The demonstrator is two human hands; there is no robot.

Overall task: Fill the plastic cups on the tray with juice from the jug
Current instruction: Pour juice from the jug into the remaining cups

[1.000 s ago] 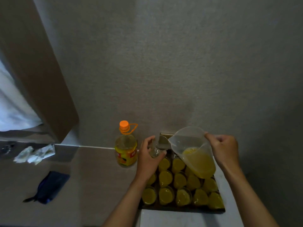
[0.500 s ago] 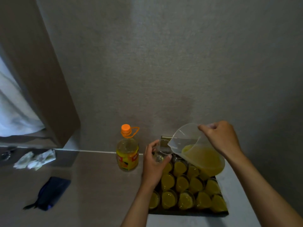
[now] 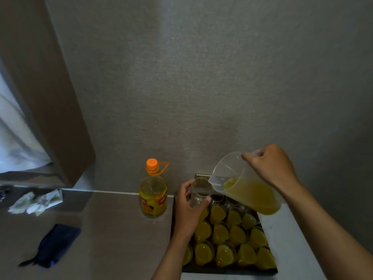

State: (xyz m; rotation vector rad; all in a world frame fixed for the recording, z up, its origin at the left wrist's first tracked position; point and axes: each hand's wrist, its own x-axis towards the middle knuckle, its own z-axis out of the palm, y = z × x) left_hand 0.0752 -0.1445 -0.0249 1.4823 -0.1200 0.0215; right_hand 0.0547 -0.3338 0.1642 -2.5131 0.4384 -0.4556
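Jug (image 3: 245, 183), clear plastic, part-filled with orange juice, tilted over the tray (image 3: 230, 271).
Head view: right hand (image 3: 271, 165) has its grip curled round the jug's handle, spout lowered to the rim of an empty clear cup (image 3: 199, 191). Left hand (image 3: 188, 207) has its grip wrapped round that cup, holding it above the tray's far left corner. Filled cups (image 3: 221, 233) stand in rows on the tray, a few empty ones at the back. Juice bottle (image 3: 153, 196), orange cap, stands upright on the bench (image 3: 113, 229) left of the tray; dark pouch (image 3: 54, 246) and crumpled paper (image 3: 36, 203) lie further left.
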